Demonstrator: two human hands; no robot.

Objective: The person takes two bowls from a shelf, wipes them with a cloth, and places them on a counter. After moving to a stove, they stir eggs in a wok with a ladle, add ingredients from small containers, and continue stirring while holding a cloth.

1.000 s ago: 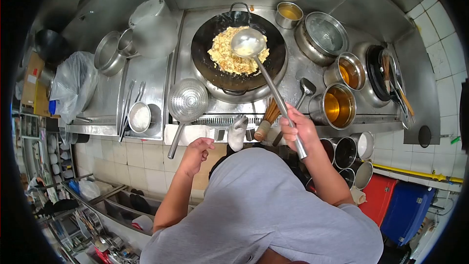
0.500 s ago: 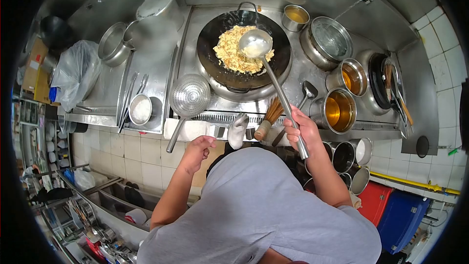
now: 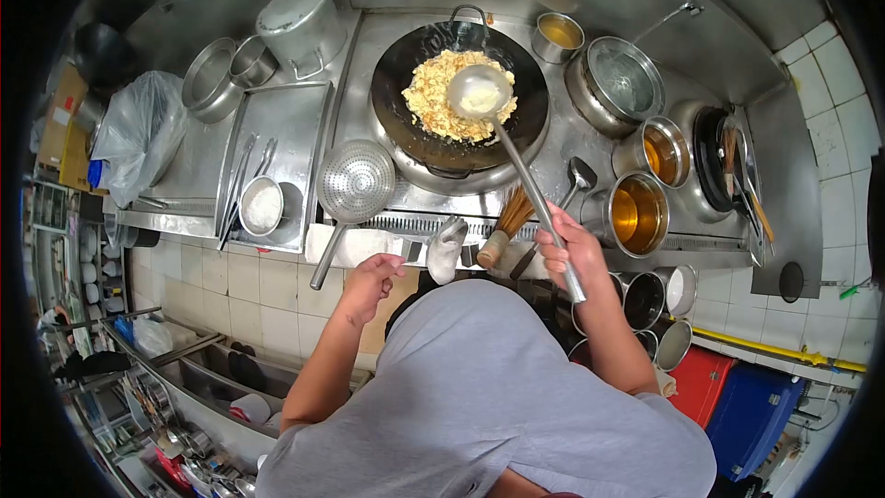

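A black wok [image 3: 392, 97] holds yellow scrambled egg-like food [image 3: 429, 92]. My right hand [image 3: 570, 249] is wrapped round the long handle of a steel ladle [image 3: 480, 92], whose bowl is over the food with some pale food in it. Near the counter's front edge, my left hand [image 3: 371, 284] is closed with fingers curled; what it holds, if anything, is too small to name. Close to it are the handle of a perforated skimmer [image 3: 356, 182] and a folded white cloth [image 3: 359, 246]. A bamboo brush [image 3: 507, 226] lies between my hands.
Pots of amber liquid [image 3: 638, 212] and a pot of clear liquid [image 3: 625, 77] stand right of the wok. A spatula [image 3: 581, 173] lies beside them. To the left are a tray [image 3: 293, 120], a bowl of white powder [image 3: 263, 206], a lidded pot [image 3: 300, 23] and a plastic bag [image 3: 143, 134].
The ladle's bowl has shifted slightly down and left over the food. The steam or blur over the pot and tray at the left has cleared. My left hand is nearly unchanged.
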